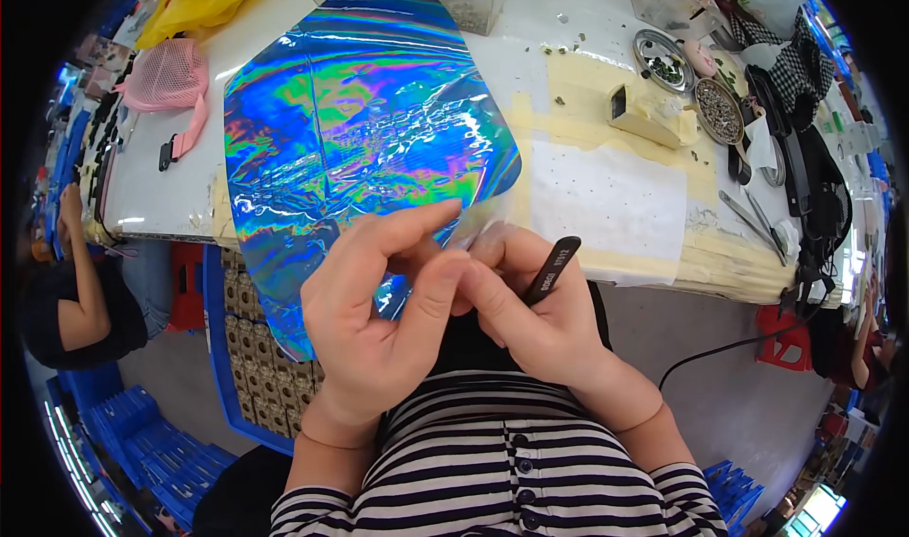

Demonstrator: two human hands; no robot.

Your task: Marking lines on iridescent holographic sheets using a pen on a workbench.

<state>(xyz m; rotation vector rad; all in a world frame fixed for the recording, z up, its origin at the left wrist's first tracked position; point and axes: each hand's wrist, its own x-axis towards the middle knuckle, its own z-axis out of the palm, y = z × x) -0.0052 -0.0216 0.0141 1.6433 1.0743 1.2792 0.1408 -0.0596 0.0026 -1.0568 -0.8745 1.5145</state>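
Note:
A large blue iridescent film sheet (369,111) with cut corners lies over the table edge and hangs down toward my lap. At its lower right edge is a strip of clear film (485,217). My left hand (379,300) is closed over this edge, thumb and fingers pinched together. Touching it, my right hand (549,314) pinches at the same spot. Between the right thumb and fingers sits a black tool, apparently tweezers (553,270), of which only the blunt end shows. The fingertips hide what exactly is pinched.
On the right of the table are a white dotted sheet (606,205), a cream block (653,116), round dishes of small parts (720,111) and metal tweezers (755,224). Pink mesh (166,78) and a yellow bag (208,2) lie left. A blue tray of metal parts (220,348) stands below.

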